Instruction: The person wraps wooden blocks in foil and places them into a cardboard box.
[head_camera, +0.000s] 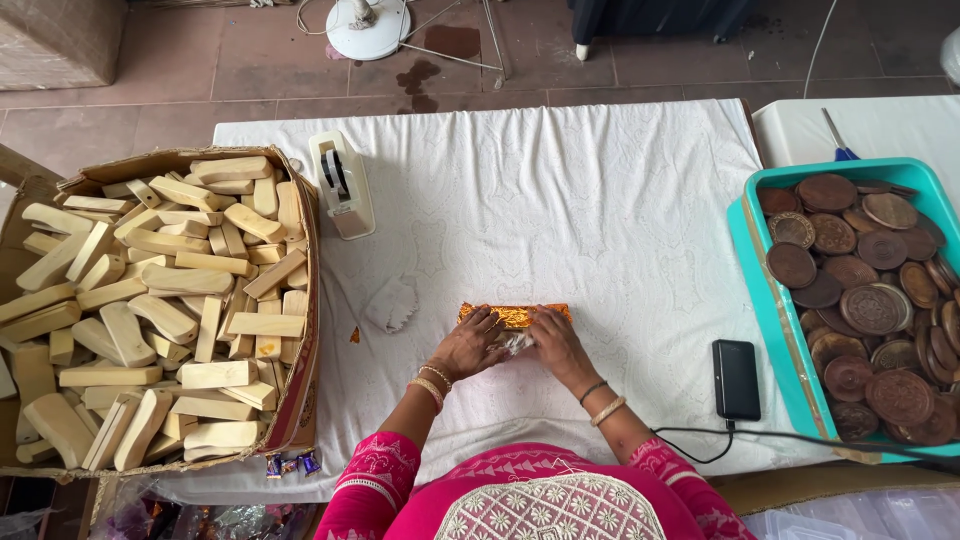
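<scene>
1. Left hand (468, 343) and right hand (556, 340) side by side at mid-table, near the front edge, both pressed down on a small orange foil-wrapped packet (515, 315); fingers curled over its near side, fingertips almost meeting over a patch of clear film.
2. Packet lying flat on the white tablecloth (560, 200), long side across the view; only its far strip showing past the fingers.
3. Open cloth behind the packet up to the far table edge; bare strip also between the packet and the black phone (736, 378) to the right.
4. Cardboard box (300, 300) at the left table edge, heaped with pale wooden blocks (150, 300); its left side cut off by the frame.
5. White tape dispenser (341, 185) just beside the box's far right corner; crumpled white scrap (391, 304) between dispenser and left hand.
6. Teal tray (760, 290) at the right, filled with round brown carved discs (860, 290); right part cut off.
7. Black cable (700, 445) running from the phone along the front edge.
8. Small blue-and-orange wrappers (290, 465) under the box's near corner; kind hard to make out.
9. Packet contents hidden by foil and hands.
</scene>
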